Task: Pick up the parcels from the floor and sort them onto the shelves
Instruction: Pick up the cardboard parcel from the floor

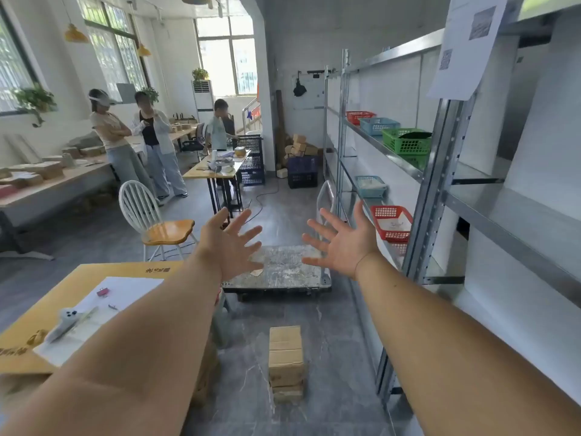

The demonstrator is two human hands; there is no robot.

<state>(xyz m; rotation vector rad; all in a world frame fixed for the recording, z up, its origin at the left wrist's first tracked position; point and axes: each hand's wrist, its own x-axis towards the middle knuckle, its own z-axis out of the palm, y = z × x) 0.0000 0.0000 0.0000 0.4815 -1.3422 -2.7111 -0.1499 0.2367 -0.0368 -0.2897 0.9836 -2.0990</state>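
A stack of brown cardboard parcels (285, 361) stands on the grey floor below and between my arms. My left hand (231, 243) and my right hand (341, 242) are both stretched out in front of me, palms facing forward, fingers spread, holding nothing. They hover well above the parcels, over a flat trolley (279, 273). Metal shelves (408, 171) run along the right side, with red (391, 221), blue (371, 185) and green (407, 141) baskets on them.
A yellow table (78, 306) with papers and small items is at my left, with a large box under it. A white chair with an orange seat (157, 221) stands beyond it. Three people stand by tables at the far left. Crates and boxes sit by the back wall.
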